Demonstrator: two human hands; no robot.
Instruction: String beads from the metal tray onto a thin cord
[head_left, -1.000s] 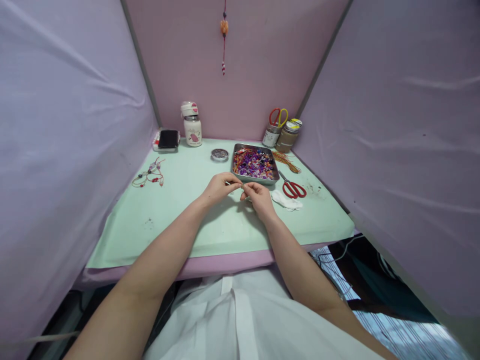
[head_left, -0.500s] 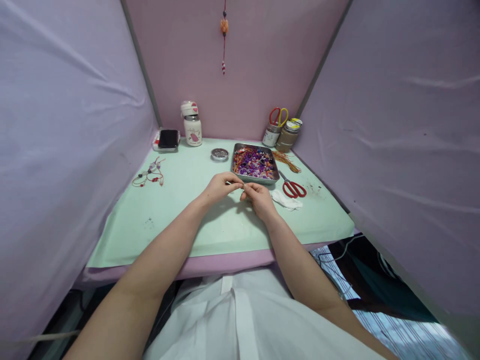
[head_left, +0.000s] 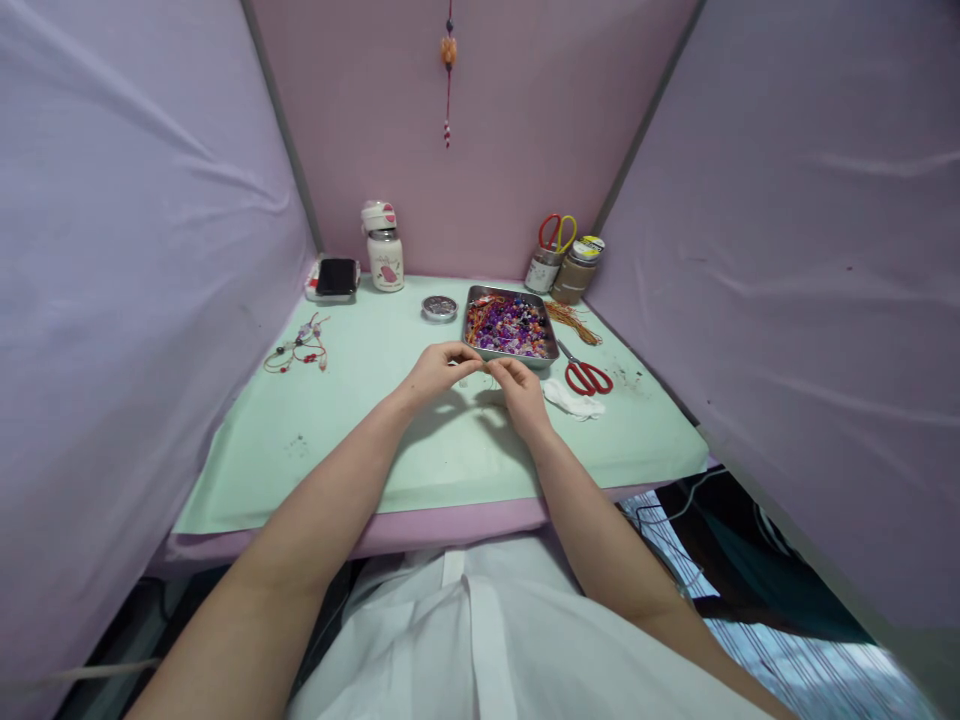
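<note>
My left hand [head_left: 437, 371] and my right hand [head_left: 519, 385] meet above the green mat [head_left: 360, 420], just in front of a metal tray [head_left: 510, 325] full of purple and orange beads. Both hands are closed in a pinch with their fingertips nearly touching. Something small and thin sits between them; I cannot make out what it is. Both forearms reach in from the bottom of the view.
Red scissors [head_left: 587, 378] and a white wad [head_left: 574, 402] lie right of my hands. Orange cords [head_left: 571, 320], two jars [head_left: 570, 270], a small round tin [head_left: 439, 308], a white bottle [head_left: 384, 250], a phone [head_left: 335, 278] and beaded strings [head_left: 300, 345] stand around. Cloth walls enclose the table.
Both hands have lifted slightly and shifted a little toward the tray, still pinched together. Nothing else has moved.
</note>
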